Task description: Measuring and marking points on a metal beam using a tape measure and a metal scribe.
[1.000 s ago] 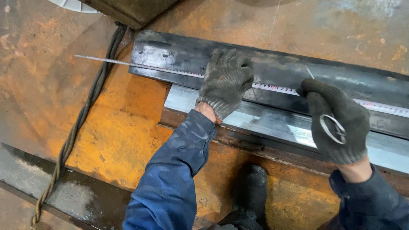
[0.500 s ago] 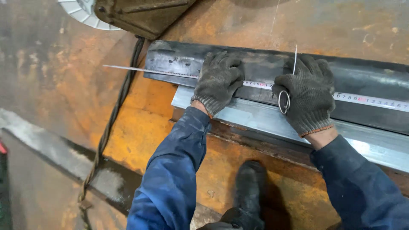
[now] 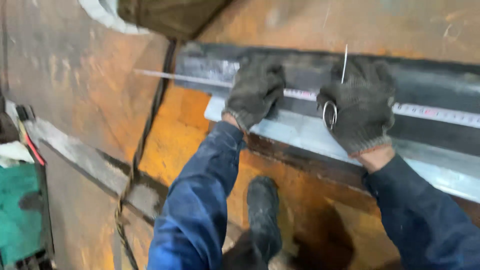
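My left hand (image 3: 256, 91), in a dark knit glove, presses flat on a measuring tape (image 3: 430, 113) that runs along a long dark steel bar (image 3: 435, 82). My right hand (image 3: 361, 106), also gloved, grips a thin metal scriber (image 3: 344, 64) with a ring end, its point standing up over the bar beside the tape. A lighter steel strip (image 3: 300, 132) lies along the bar's near side under both hands. Blue sleeves cover both arms.
The bars lie on a rusty orange steel plate (image 3: 170, 145). A dark cable (image 3: 145, 135) runs down the left. A green box (image 3: 20, 200) stands at the far left. My black boot (image 3: 262, 215) is below the hands. A dark bag (image 3: 170, 17) sits at the top.
My right hand slid left along the bar toward the left hand and turned the scriber upright. The view shifted, bringing the green box in at the left.
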